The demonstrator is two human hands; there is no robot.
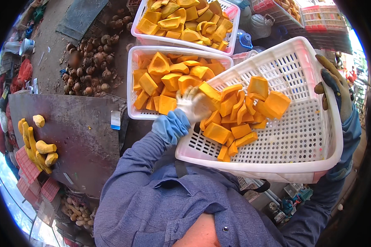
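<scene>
A white plastic basket (272, 166) with slotted walls is held tilted in front of me. Cut pumpkin pieces (235, 109) are heaped toward its left end. My right hand (338, 84), in a stained dark glove, is closed around the basket's right rim. At the opposite end, my left hand (192, 103) in a white glove is blurred by motion, its fingers stretched out against the pumpkin pieces. Below that end stands a second white basket (131, 82), filled with pumpkin chunks (158, 80). The tilted basket's left corner overlaps its right side.
Another white basket (236, 31) of pumpkin stands farther back. Peeled yellow squash pieces (45, 147) lie on a dark board (82, 140) at left. Round brown vegetables (95, 61) are piled on the floor beyond. Plastic jugs (260, 25) stand at the far right.
</scene>
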